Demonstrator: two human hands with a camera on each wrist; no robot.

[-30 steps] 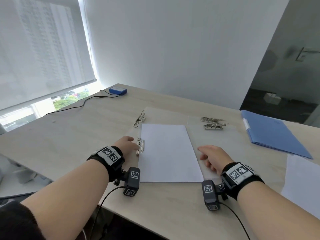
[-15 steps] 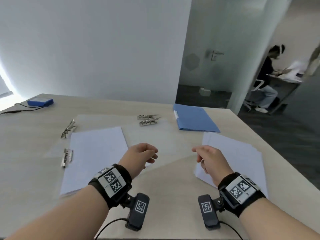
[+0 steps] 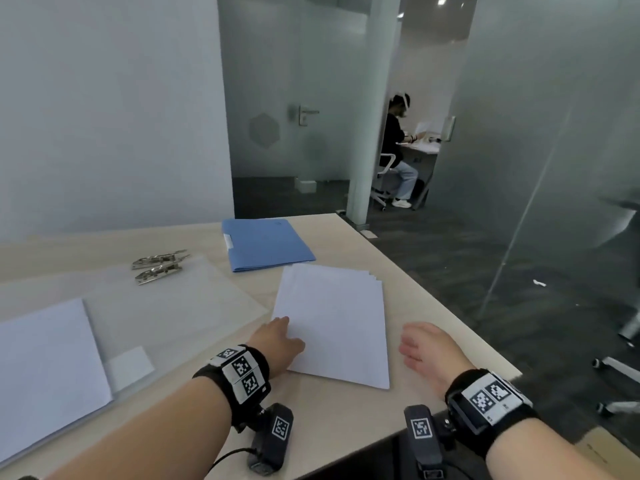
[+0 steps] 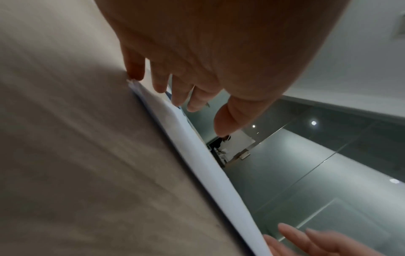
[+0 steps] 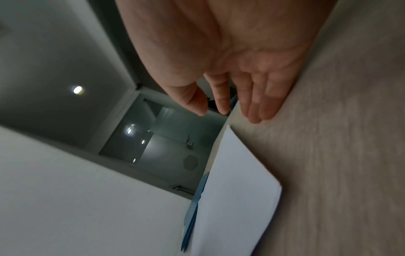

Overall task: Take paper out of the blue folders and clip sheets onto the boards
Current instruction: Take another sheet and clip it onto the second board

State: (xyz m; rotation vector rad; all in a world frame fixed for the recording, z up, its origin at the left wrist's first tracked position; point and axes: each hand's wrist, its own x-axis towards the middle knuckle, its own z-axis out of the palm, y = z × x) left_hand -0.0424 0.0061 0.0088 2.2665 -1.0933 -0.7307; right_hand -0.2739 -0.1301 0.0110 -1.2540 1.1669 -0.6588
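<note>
Here, pale wooden table (image 3: 349, 237), glass-walled office behind; both grips spread, paper stack (image 3: 336, 320) between.

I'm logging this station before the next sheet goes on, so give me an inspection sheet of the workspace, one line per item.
Surface: light wooden table, its right edge near the loose paper.
Job's things: blue paper folder closed at the far side; fanned stack of white sheets; transparent boards with two metal clips; one white sheet lying on a board.
Clutter: nothing seen.
Hands: left hand touches the stack's near left edge; right hand beside its right edge, holding nothing.
Cables: black wrist-camera lead.
Surroundings: white wall, frosted glass partitions, a seated person beyond.
</note>
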